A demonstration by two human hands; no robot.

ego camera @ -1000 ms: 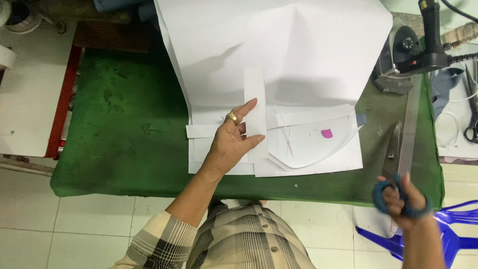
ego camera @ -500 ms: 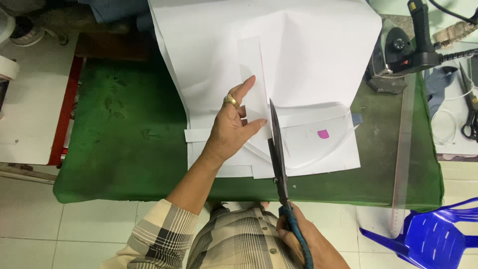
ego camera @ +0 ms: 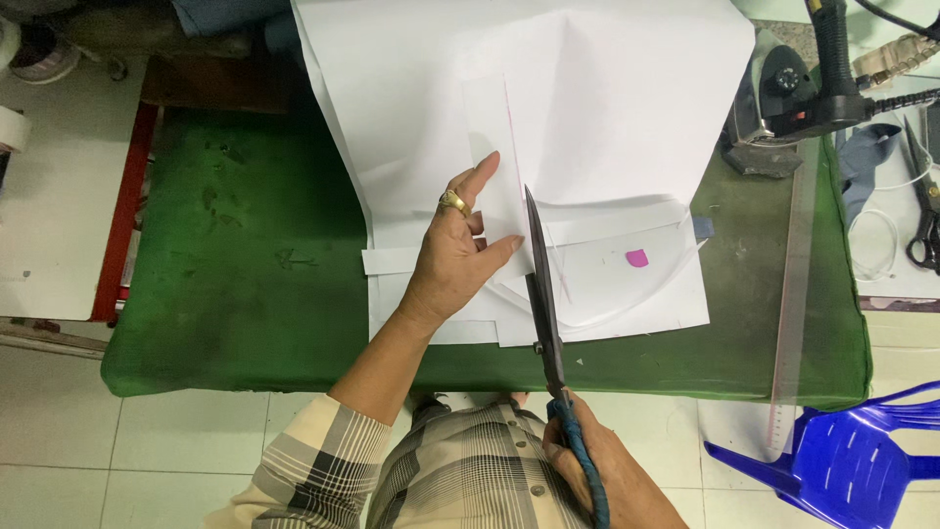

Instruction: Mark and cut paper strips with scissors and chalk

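My left hand (ego camera: pixel 458 253), a gold ring on one finger, lies flat on a stack of white paper sheets (ego camera: pixel 548 127) spread over a green padded table (ego camera: pixel 235 255). Its thumb rests beside the blades of long dark scissors (ego camera: pixel 541 284). My right hand (ego camera: pixel 597 470) grips the blue-wrapped handle below the table's near edge. The blades point away from me, over the lower paper pieces (ego camera: pixel 627 294), close to a narrow strip with a thin red line. A small pink mark (ego camera: pixel 637 258) sits on the lower sheet.
A clear long ruler (ego camera: pixel 791 294) lies along the table's right side. A dark iron (ego camera: pixel 783 98) stands at the back right, with another pair of scissors (ego camera: pixel 922 211) beyond it. A blue plastic chair (ego camera: pixel 852 460) is at lower right. A white surface (ego camera: pixel 49 196) lies left.
My right hand brought the scissors from the right side of the table to the middle, and the blades now lie over the paper by my left thumb. The left hand stayed on the paper.
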